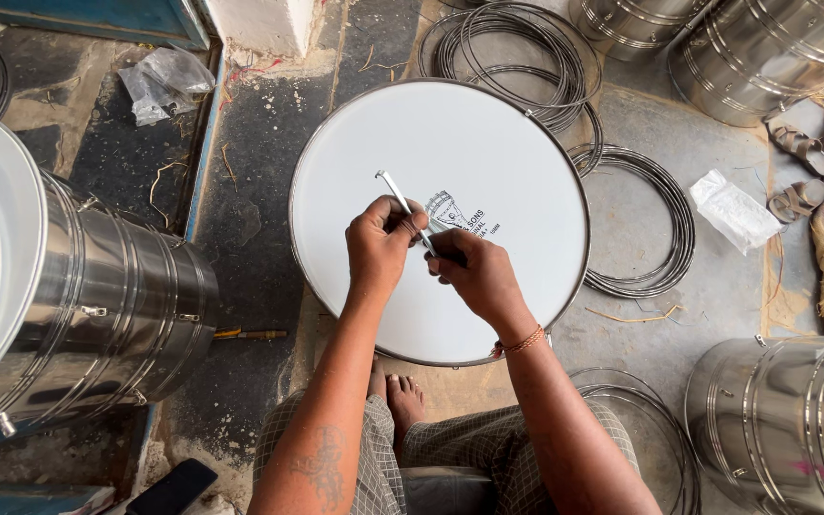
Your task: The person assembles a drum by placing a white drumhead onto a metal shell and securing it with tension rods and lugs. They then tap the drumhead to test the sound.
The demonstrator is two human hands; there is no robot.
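A large drum with a white round head [488,133] and a metal rim stands upright on the floor in front of me. Above its middle, my left hand [381,245] pinches a thin metal hook rod [395,193] whose bent end points up and left. My right hand [474,274] grips the lower end of the same rod, where a small dark piece is partly hidden in my fingers. Both hands hover over the drum head, just touching each other.
Shiny steel drum shells lie at the left [97,315], top right [765,48] and bottom right [784,420]. Coils of metal hoops [641,238] ring the floor behind the drum. Plastic bags [731,210], sandals [798,172] and my bare foot [402,401] are nearby.
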